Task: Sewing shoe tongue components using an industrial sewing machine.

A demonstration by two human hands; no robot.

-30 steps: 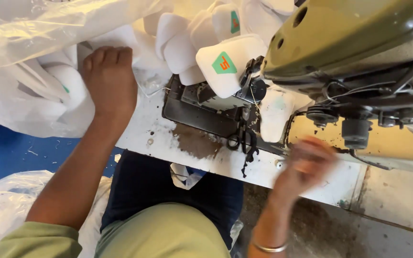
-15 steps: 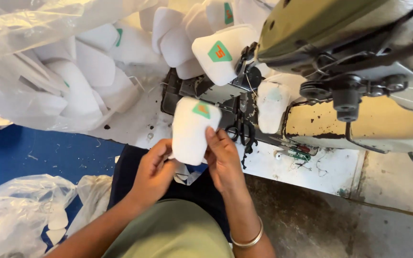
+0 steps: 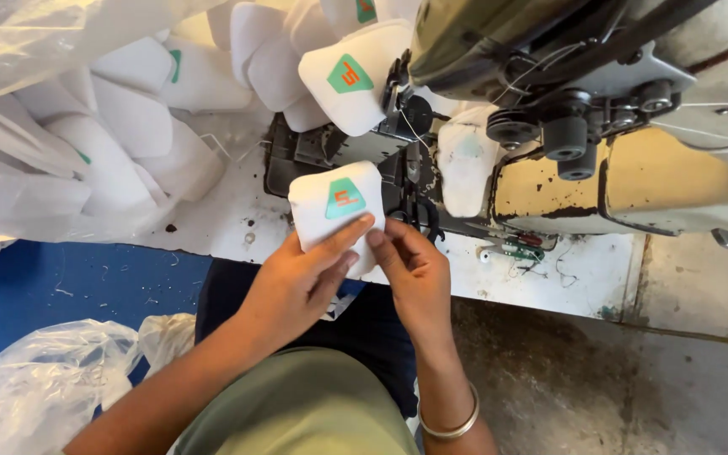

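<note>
White padded piece [image 3: 335,211] with green patch, held over table [image 3: 549,278] edge just in front of sewing machine [image 3: 583,109]. Left hand [image 3: 297,282] pinches it from below, thumb on front. Right hand [image 3: 414,270] pinches its right edge. Pile of similar white pieces [image 3: 120,126] to the left, clear plastic bag [image 3: 44,379] on floor.

The padded piece [image 3: 336,211] sits between the left hand [image 3: 301,278] and right hand [image 3: 412,274], just before the needle area of the sewing machine [image 3: 600,109], which stands on the worktop [image 3: 549,282] to the right. A heap of like pieces [image 3: 128,126] lies on the worktop to the left, another piece [image 3: 355,80] behind, a plastic bag [image 3: 52,379] on the floor below left
</note>
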